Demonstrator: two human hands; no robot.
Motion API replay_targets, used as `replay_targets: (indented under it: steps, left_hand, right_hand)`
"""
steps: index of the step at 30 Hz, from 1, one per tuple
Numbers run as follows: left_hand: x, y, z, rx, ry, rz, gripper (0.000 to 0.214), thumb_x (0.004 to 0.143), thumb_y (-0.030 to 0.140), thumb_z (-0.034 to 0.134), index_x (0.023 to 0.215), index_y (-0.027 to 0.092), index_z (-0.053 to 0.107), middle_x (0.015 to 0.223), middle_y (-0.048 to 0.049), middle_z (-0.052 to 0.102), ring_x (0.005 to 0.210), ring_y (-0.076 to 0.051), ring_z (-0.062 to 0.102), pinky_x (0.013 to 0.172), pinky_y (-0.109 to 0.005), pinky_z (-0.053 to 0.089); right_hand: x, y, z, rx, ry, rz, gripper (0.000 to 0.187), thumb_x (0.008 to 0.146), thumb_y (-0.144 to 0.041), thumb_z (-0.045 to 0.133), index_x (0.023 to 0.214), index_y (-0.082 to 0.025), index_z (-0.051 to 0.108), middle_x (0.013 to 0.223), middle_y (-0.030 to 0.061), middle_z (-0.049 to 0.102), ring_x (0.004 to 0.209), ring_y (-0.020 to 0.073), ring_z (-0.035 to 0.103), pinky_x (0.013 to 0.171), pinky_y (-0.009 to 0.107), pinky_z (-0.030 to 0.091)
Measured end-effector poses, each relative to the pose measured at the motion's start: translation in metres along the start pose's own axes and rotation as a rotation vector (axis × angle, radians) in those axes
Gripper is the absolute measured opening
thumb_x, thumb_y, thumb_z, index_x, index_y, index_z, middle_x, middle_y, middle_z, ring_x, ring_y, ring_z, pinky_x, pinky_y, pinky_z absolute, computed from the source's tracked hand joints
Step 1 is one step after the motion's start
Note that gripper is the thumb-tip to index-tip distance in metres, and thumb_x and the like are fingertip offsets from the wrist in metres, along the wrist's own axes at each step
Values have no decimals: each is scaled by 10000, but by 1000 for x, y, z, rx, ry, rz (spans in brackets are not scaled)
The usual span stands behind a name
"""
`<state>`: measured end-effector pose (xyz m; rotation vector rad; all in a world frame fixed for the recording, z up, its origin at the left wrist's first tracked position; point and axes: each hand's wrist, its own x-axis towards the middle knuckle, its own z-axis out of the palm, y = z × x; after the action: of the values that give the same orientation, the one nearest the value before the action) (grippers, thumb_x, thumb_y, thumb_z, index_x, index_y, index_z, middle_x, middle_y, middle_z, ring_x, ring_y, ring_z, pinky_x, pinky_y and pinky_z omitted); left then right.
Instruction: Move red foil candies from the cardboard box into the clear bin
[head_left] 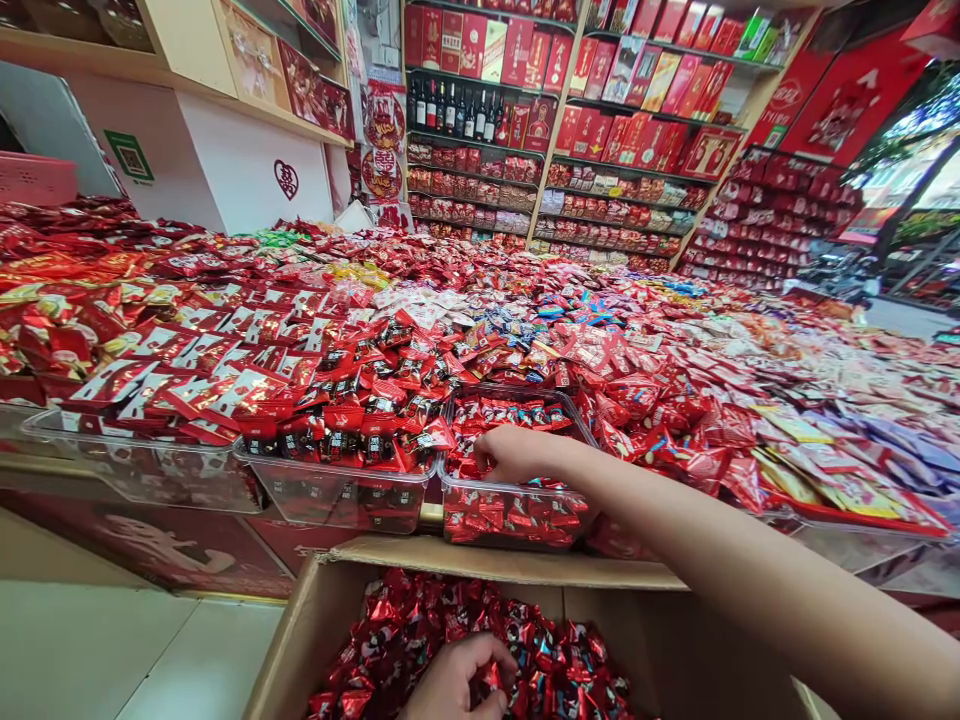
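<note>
Picture's bottom edge cutting off cardboard box (480,560) and left hand (454,685). Palm of right hand (517,453) facing away, hiding grip; forearm (720,545) covering right corner of clear bin (517,523) at front edge of surface (431,513). Street (911,185) beyond surface's far right corner blurring.

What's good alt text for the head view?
A person's left hand is among red-wrapped candies in an open cardboard box, while the right hand is at a clear plastic tray of similar candies. Beyond lie heaps of wrapped candies, with stocked shelves behind.
</note>
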<state>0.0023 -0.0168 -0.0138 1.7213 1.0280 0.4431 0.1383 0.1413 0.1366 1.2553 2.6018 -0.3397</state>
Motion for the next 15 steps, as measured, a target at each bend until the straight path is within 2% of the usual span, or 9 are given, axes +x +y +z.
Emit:
replay_targets:
  steps: [5,9,12,15]
  left_hand:
    - [-1,3,-1,-35,27,35,273,585,63,423,794,166,565,776,16,607,726,-118,524,670,-173,391]
    - [-2,8,-3,-19,45,26,257,598,74,423,793,170,560,779,17,612,719,-120,523,672,-181,391]
    - [-2,7,-4,-30,49,11,250,607,85,428,798,180,557,793,19,615,722,-121,527,678,-184,390]
    - [-3,4,-3,-38,48,22,252,602,83,434,795,187,559,787,25,613,706,-117,523,661,-179,388]
  right_hand:
    - [0,1,-4,95,20,-18,285,635,-335,531,869,-180,579,728,20,610,612,118,510,488,196,321]
    - [5,-11,-7,48,65,-87,379,618,-347,552,950,-166,549,771,43,611,645,134,527,500,197,334]
    - [10,-19,-6,-23,60,-43,447,574,-397,580,927,-127,542,814,92,606,688,179,538,496,217,344]
    - [12,-20,-2,-29,54,-10,490,548,-425,593,938,-136,525,861,106,595,720,196,537,502,225,351]
